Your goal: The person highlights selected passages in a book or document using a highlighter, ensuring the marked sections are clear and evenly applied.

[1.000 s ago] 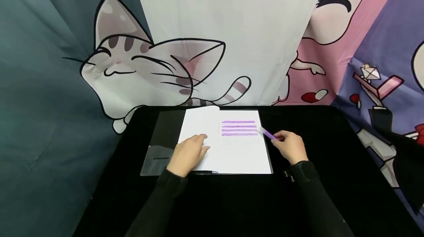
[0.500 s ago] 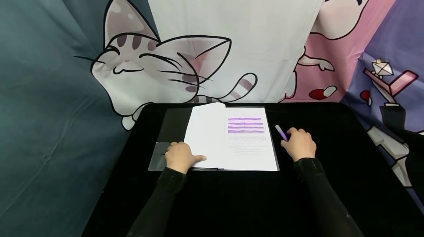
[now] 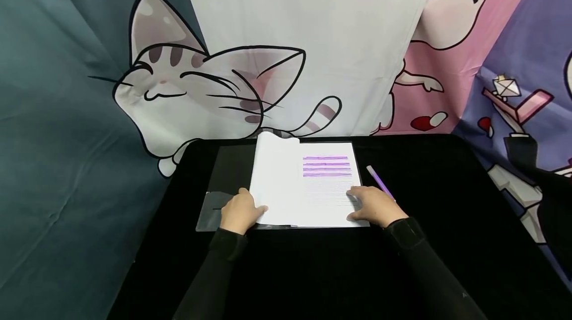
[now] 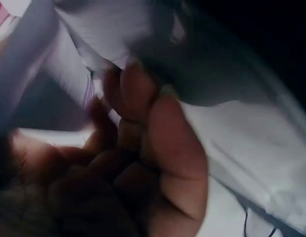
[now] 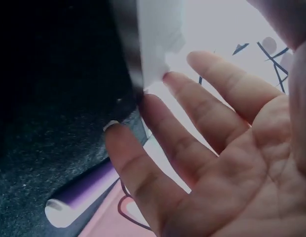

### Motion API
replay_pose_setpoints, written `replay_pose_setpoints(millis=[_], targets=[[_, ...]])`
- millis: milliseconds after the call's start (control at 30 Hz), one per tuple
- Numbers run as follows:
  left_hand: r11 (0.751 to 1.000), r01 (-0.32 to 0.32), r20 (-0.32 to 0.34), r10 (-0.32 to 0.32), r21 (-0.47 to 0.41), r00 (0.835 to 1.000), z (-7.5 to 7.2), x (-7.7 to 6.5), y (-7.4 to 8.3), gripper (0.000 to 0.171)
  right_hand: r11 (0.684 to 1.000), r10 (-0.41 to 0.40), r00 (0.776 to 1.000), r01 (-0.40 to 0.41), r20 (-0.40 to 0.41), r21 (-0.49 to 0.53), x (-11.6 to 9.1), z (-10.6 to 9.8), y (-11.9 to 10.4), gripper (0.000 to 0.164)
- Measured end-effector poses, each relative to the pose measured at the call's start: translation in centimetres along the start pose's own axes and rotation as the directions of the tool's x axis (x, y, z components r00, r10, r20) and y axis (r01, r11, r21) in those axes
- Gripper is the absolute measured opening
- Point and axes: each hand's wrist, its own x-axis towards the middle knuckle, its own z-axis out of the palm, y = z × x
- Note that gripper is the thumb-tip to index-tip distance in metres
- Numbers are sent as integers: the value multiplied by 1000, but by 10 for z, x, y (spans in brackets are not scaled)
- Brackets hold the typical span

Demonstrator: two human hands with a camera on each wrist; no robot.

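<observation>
An open booklet (image 3: 286, 205) of white pages lies on the black table, with several lines on its right page marked in purple. My left hand (image 3: 240, 212) holds the left pages by their outer edge, thumb on top; in the left wrist view its fingers (image 4: 175, 143) are curled. The left page bulges up at its top. My right hand (image 3: 375, 204) rests at the right page's outer edge. Its fingers (image 5: 207, 113) are loosely extended and grip nothing in the right wrist view. A purple highlighter (image 3: 380, 181) lies on the table beside this hand, its lower end hidden.
The booklet's dark cover (image 3: 230, 168) with a clear flap (image 3: 209, 214) spreads out at the left. Behind the table (image 3: 313, 270) hangs a printed cloth (image 3: 348, 37) with a cartoon cat.
My right hand has let go of the highlighter on the table and moved left to the booklet. My left hand has shifted to the left pages' outer edge, and these have risen slightly.
</observation>
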Motion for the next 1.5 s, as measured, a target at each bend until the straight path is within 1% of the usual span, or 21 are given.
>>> replay_pose_setpoints(millis=[100, 233, 400, 467, 533, 633, 700, 733, 800, 867, 933, 1000, 1100, 1167, 1233, 1300, 1367, 1400, 1433, 1467, 1500], targets=[[990, -43, -3, 43, -135, 999, -21, -14, 13, 53, 999, 22, 1000, -23, -10, -28, 1, 2, 1, 73], [946, -142, -11, 145, -293, 989, -36, -22, 27, 48, 998, 39, 999, -40, -8, -40, 1, 3, 0, 71], [877, -252, -57, 251, -409, 966, -44, -35, 54, 42, 999, 28, 1000, -28, -5, -31, 0, 5, -3, 71], [855, -293, -75, 289, -429, 954, -42, -39, 65, 45, 1000, 15, 1000, -15, -9, -26, 0, 6, -3, 71], [839, -325, -77, 326, -435, 942, -36, -43, 76, 51, 1000, 4, 1000, -4, -5, -25, 0, 9, -4, 71], [834, -367, -40, 386, -412, 922, -20, -48, 88, 63, 1000, -5, 1000, 5, 11, -23, 2, 15, -2, 72], [842, -375, 15, 413, -387, 911, -8, -52, 93, 73, 1000, -17, 1000, 17, 20, -15, 2, 18, 0, 71], [852, -383, 49, 426, -358, 903, -1, -53, 96, 77, 999, -29, 999, 29, 21, -14, 1, 18, 1, 71], [874, -399, 113, 443, -278, 889, 10, -56, 98, 83, 999, -51, 998, 51, 21, 14, -1, 17, 3, 69], [892, -417, 168, 445, -175, 880, 20, -57, 99, 82, 996, -69, 998, 69, 8, 49, -3, 14, 5, 61], [893, -444, 196, 449, -70, 872, 27, -57, 98, 78, 994, -75, 997, 76, -27, 72, -5, 11, 8, 53], [887, -461, 209, 451, 0, 868, 31, -57, 96, 71, 993, -62, 995, 69, -80, 92, -6, 8, 10, 48], [874, -484, 203, 465, 53, 862, 32, -56, 95, 60, 991, -30, 985, 51, -169, 123, -6, 3, 10, 49], [858, -510, 181, 492, 66, 852, 34, -55, 92, 55, 990, -49, 983, 71, -175, 125, -5, 1, 8, 53], [848, -526, 180, 508, 66, 842, 32, -55, 94, 52, 992, -85, 986, 97, -140, 85, -5, 0, 5, 57], [835, -545, 197, 524, 70, 828, 28, -56, 95, 51, 994, -100, 993, 102, -65, 26, -5, 1, 2, 66], [830, -555, 214, 532, 61, 819, 22, -59, 94, 53, 997, -77, 997, 77, 2, -27, -6, 3, -1, 73], [836, -546, 230, 523, 51, 821, 15, -60, 93, 55, 997, -55, 998, 56, 21, -49, -9, 4, -3, 75], [837, -544, 215, 522, 54, 825, 12, -59, 88, 56, 998, -29, 999, 31, 29, -62, -11, 4, -5, 75], [850, -524, 194, 507, 50, 840, 7, -57, 82, 58, 998, -6, 999, 8, 45, -61, -13, 3, -7, 77], [868, -495, 165, 482, 48, 861, 1, -53, 74, 61, 998, 4, 999, -1, 45, -62, -15, 2, -8, 77]])
